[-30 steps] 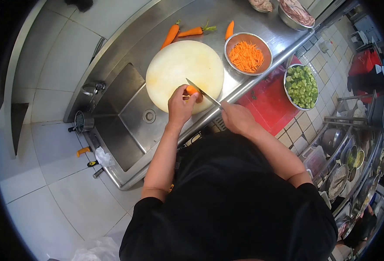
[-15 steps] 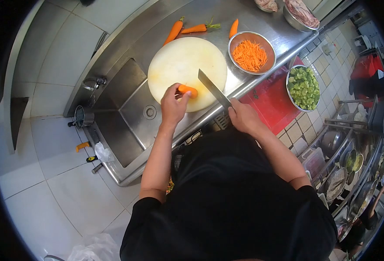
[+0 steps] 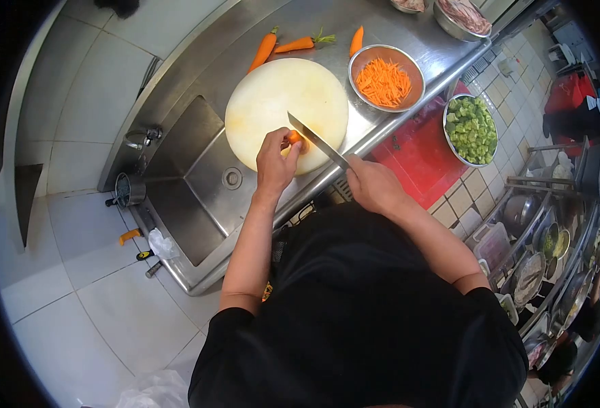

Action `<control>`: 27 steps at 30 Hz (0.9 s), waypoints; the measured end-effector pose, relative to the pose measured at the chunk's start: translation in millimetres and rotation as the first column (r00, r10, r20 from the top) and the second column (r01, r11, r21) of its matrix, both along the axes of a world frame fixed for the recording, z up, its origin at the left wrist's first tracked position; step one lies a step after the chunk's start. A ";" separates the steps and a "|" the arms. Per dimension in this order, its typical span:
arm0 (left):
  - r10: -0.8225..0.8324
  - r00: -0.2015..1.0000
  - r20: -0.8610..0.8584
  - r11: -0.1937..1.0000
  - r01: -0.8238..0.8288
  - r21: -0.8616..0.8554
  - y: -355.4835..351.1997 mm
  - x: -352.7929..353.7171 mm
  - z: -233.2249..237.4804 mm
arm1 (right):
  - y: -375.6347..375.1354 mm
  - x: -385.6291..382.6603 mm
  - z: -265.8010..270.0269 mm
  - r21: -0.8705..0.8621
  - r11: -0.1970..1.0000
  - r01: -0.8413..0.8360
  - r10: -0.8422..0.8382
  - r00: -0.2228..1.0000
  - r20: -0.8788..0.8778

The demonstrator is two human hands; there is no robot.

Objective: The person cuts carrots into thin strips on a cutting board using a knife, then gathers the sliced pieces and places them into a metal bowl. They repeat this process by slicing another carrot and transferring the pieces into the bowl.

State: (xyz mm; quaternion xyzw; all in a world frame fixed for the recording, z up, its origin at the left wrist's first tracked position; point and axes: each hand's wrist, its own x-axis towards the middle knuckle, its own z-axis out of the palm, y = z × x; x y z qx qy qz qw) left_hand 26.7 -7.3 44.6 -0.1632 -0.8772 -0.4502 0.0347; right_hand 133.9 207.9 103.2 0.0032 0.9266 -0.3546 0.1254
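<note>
My left hand (image 3: 275, 162) is closed on a short carrot piece (image 3: 294, 137) on the round white cutting board (image 3: 273, 88). In my right hand (image 3: 375, 183) is the handle of a knife (image 3: 319, 142). Its blade points up and left across the board, close beside the carrot piece. Behind the board lie whole carrots (image 3: 264, 49), (image 3: 296, 45) and, farther right, a carrot (image 3: 357, 41). A metal bowl (image 3: 420, 78) of orange carrot strips stands right of the board.
The steel sink (image 3: 188, 204) is left of the board. A bowl of chopped green vegetable (image 3: 471, 130) stands by a red surface (image 3: 412, 166) at right. Bowls of meat (image 3: 463, 17) are at the top. Racks (image 3: 545, 197) and people stand far right.
The knife blade has moved left, up to the carrot piece, with my right hand. The carrot piece is turned and more covered by my left fingers. The view has shifted slightly.
</note>
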 end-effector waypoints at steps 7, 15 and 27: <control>-0.006 0.999 -0.043 1.000 0.006 -0.001 -2.7 9.2 2.8 | -10.6 -0.4 22.8 -0.033 0.999 -0.040 0.035 0.989 -0.145; -0.013 0.997 -0.071 0.999 0.011 -0.032 1.0 9.6 5.3 | -13.6 1.7 23.0 0.078 0.994 -0.074 0.089 0.975 -0.204; 0.061 0.997 -0.038 0.998 -0.060 0.014 4.1 18.1 3.9 | -17.4 -3.2 30.1 0.110 0.984 -0.140 0.138 0.990 0.022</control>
